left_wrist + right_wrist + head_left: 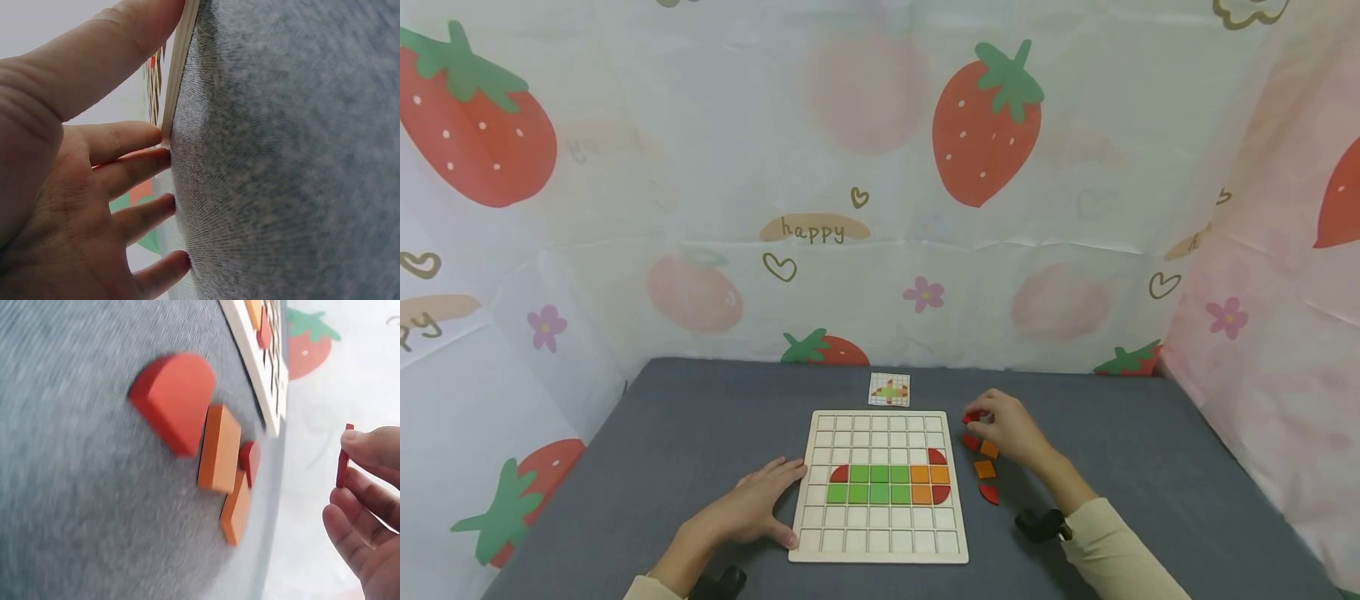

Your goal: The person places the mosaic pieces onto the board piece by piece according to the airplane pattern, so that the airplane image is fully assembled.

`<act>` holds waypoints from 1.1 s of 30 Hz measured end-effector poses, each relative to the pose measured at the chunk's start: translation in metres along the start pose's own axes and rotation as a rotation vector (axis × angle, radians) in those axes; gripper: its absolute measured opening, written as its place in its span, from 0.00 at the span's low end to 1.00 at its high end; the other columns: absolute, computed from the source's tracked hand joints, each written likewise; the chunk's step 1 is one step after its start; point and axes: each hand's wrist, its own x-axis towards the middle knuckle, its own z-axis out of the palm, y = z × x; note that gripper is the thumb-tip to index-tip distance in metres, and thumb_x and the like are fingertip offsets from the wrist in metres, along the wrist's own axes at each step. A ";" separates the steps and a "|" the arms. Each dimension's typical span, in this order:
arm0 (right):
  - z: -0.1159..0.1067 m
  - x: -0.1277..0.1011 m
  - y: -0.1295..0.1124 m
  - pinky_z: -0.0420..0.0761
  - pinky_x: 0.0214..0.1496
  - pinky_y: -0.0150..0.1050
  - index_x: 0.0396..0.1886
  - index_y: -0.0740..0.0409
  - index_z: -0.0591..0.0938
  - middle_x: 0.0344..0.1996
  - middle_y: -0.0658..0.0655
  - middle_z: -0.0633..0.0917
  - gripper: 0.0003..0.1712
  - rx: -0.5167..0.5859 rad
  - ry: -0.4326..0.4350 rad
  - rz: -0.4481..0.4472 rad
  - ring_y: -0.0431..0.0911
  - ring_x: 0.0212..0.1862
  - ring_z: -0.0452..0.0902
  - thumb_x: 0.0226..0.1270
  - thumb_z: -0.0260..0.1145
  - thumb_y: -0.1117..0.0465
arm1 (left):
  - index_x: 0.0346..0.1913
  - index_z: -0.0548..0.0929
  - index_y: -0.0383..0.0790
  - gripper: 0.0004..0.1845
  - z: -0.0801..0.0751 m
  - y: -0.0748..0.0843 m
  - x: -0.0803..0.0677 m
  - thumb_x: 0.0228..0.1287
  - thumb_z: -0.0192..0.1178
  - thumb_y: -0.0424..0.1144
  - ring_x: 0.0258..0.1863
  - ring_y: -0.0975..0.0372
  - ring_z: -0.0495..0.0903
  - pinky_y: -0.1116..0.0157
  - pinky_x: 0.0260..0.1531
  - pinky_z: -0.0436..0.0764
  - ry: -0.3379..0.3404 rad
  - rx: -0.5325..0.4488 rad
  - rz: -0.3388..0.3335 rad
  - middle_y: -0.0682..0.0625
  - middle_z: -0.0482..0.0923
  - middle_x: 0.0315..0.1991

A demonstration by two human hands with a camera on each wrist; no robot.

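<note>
A wooden grid board (866, 540) lies on the table. On it, green squares (879, 483), orange squares (921, 484) and red rounded pieces (838, 474) form two rows, with one red piece above the right end. My left hand (751, 505) rests at the board's left edge, fingers spread, with the thumb touching the edge near the front corner. My right hand (1011, 427) is raised beyond the board's right side. It pinches a red piece (343, 464) between thumb and fingers, seen edge-on in the right wrist view.
Loose pieces lie to the board's right: a red rounded piece (989, 494), an orange square (985, 470), another orange square (989, 450) and a red piece (972, 442). A pattern card (890, 390) lies behind the board. Printed cloth (880, 317) hangs around the grey table (715, 433).
</note>
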 end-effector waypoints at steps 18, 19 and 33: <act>0.023 0.007 -0.043 0.76 0.38 0.34 0.41 0.59 0.83 0.39 0.51 0.79 0.12 0.039 -0.074 -0.081 0.45 0.39 0.75 0.56 0.65 0.62 | 0.67 0.60 0.41 0.54 0.000 0.000 0.000 0.31 0.71 0.54 0.70 0.46 0.48 0.38 0.60 0.50 -0.004 0.008 0.022 0.44 0.58 0.68; 0.024 0.007 -0.046 0.76 0.39 0.35 0.41 0.59 0.83 0.39 0.51 0.79 0.12 0.051 -0.080 -0.080 0.45 0.39 0.75 0.56 0.65 0.62 | 0.67 0.60 0.41 0.54 0.000 0.000 0.000 0.31 0.71 0.54 0.70 0.46 0.49 0.38 0.60 0.50 -0.002 0.008 0.024 0.44 0.58 0.68; 0.048 0.016 -0.077 0.75 0.36 0.30 0.39 0.55 0.83 0.37 0.49 0.78 0.10 0.062 -0.159 -0.190 0.42 0.37 0.74 0.58 0.64 0.60 | 0.67 0.61 0.41 0.54 0.000 -0.001 -0.001 0.31 0.72 0.52 0.70 0.47 0.49 0.39 0.61 0.51 0.012 0.021 0.024 0.44 0.58 0.68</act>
